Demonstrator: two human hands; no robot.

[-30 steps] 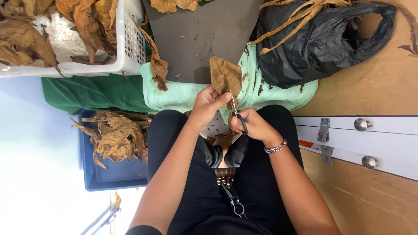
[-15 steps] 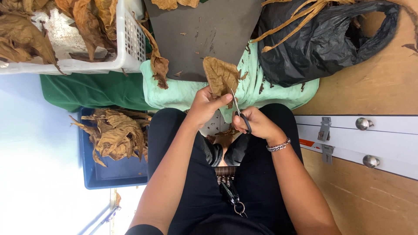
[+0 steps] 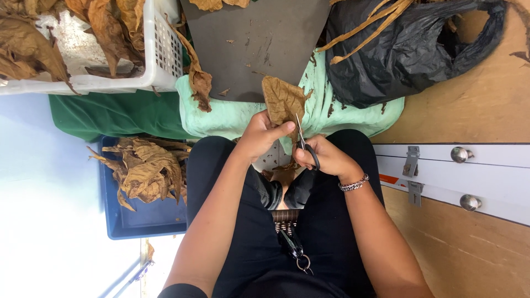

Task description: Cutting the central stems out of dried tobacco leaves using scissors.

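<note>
- The left hand [image 3: 259,135] pinches a dry brown leaf [image 3: 282,99] and holds it up over the lap.
- The right hand [image 3: 326,157] is closed around small scissors [image 3: 302,140], with the blades touching the leaf's edge.
- A mint green cloth [image 3: 232,116] lies under the leaf.
- A blue tray [image 3: 143,221] of crumpled leaves sits on the left.
- A black bag [image 3: 408,49] sits on the right.

A: What do the 2 hands hold?
B: The left hand [image 3: 259,135] pinches a dry brown leaf [image 3: 282,100]; the right hand [image 3: 326,157] grips scissors [image 3: 305,142] at the leaf's edge.
A: Nearby?
B: A blue tray [image 3: 143,221] of leaves, a black bag [image 3: 408,55].
</note>
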